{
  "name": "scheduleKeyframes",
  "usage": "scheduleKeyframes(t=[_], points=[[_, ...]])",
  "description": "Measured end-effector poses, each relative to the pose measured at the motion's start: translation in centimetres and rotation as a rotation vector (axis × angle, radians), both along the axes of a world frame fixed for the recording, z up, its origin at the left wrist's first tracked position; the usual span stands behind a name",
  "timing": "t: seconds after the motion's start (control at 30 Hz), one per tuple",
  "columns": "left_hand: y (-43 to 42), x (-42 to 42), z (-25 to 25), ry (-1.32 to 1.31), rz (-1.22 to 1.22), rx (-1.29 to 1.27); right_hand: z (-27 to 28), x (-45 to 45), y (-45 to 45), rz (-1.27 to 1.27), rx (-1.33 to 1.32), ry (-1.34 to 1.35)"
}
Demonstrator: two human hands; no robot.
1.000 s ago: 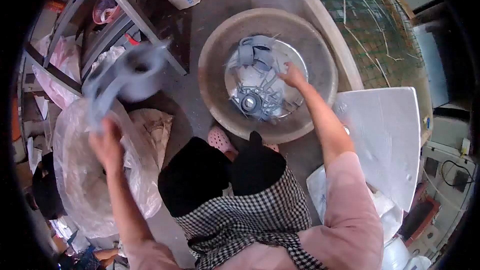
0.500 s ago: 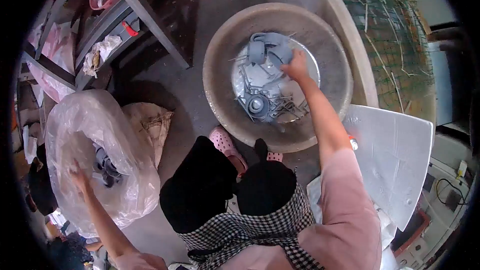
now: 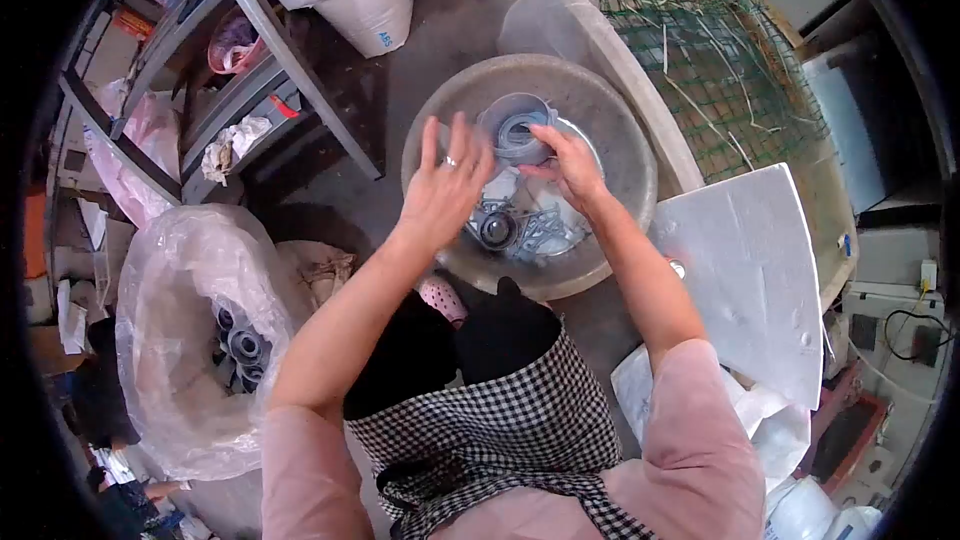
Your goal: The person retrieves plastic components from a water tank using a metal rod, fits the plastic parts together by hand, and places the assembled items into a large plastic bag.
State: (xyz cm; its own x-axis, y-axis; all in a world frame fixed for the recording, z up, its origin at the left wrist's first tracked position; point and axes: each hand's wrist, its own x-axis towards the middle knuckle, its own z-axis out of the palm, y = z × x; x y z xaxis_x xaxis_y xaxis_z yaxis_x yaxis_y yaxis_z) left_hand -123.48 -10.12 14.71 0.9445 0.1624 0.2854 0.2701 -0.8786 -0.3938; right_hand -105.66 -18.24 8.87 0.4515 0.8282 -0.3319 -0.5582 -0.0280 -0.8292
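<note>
Over the round basin [image 3: 430, 140], my right hand [image 3: 570, 165] grips a grey ring-shaped plastic part [image 3: 518, 128] between thumb and fingers. My left hand [image 3: 445, 180] is at the left of that part, its fingers spread and a ring on one of them; they are somewhat blurred. Lower in the basin lie another round grey part [image 3: 497, 230] and thin grey plastic scraps [image 3: 548, 230]. To my left, a clear plastic bag [image 3: 160, 340] stands open with several grey round parts [image 3: 243, 345] inside.
A metal shelf frame [image 3: 290, 50] rises at the upper left, near white sacks [image 3: 375, 5]. Green netting [image 3: 700, 80] covers a large container beyond the basin. A white board [image 3: 745, 270] leans at the right.
My left hand has come from the plastic bag to the basin. My right hand has lifted the grey part from the basin's bottom. The part from my left hand was let go into the bag.
</note>
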Motion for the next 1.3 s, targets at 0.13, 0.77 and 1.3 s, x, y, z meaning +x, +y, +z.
scheduleKeyframes(t=[0.13, 0.77, 1.3], points=[[2.3, -2.0, -1.8, 0.134, 0.070, -0.183, -0.3, 1.3, 0.4, 0.059, 0.023, -0.001], [8.3, -4.3, -3.7, -1.312, 0.915, -1.928, -21.8, -0.9, 15.3, 0.196, -0.850, -0.931], [1.9, 2.3, -2.5, -0.940, 0.319, -1.637, -1.9, 8.2, -4.8, 0.558, 0.217, -0.094]])
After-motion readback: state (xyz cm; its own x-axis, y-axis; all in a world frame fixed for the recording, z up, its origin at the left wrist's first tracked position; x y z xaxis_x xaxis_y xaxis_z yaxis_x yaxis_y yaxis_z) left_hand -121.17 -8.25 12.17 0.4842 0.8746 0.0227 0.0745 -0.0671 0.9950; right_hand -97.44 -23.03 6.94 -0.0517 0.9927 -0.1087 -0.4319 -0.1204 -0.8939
